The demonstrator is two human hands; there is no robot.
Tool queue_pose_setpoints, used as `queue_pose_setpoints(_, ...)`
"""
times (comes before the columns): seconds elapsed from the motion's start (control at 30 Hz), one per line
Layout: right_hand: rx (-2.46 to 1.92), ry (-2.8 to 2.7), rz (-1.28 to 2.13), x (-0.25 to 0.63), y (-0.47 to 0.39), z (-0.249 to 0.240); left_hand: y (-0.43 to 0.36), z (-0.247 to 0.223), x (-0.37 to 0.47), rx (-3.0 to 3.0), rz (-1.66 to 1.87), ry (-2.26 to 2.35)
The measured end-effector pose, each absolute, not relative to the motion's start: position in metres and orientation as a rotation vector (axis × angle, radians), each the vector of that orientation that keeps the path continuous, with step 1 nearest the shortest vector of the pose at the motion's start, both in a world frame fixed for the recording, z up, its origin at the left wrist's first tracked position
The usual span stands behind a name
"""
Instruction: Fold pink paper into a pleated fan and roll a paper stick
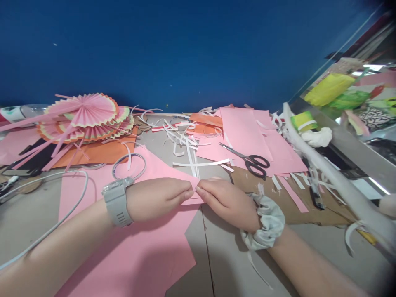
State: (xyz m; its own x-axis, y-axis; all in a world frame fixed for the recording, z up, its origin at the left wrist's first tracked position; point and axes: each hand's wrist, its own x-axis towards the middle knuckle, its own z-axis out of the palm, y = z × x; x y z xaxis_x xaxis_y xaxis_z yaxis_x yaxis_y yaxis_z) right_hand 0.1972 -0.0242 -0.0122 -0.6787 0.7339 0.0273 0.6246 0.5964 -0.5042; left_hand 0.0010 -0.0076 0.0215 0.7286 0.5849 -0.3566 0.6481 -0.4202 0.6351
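Observation:
My left hand (161,196), with a grey watch at its wrist, presses its fingers together on a piece of pink paper (167,171). My right hand (225,202), with a pale scrunchie round its wrist, pinches the same paper; the two sets of fingertips nearly meet. Part of the paper is hidden by my hands. Beneath my left forearm lies a large pink sheet (130,255). Black-handled scissors (243,156) lie beyond my right hand, their blades pointing to the far left.
Pink and orange pleated paper fans (89,111) are stacked at the back left. White paper strips (182,136) are scattered mid-table, beside stacked pink sheets (244,132). A cutter (315,194) lies on cardboard (287,206) at right. A white cable (74,206) curves at left; a blue wall (185,53) stands behind.

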Motion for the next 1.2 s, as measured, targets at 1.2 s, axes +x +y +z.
queue_pose_setpoints(1.2, -1.247, -2.317, 0.993, 0.212, -0.019, -0.004, 0.01, 0.033, -0.018, 2.219, -0.092, 0.983)
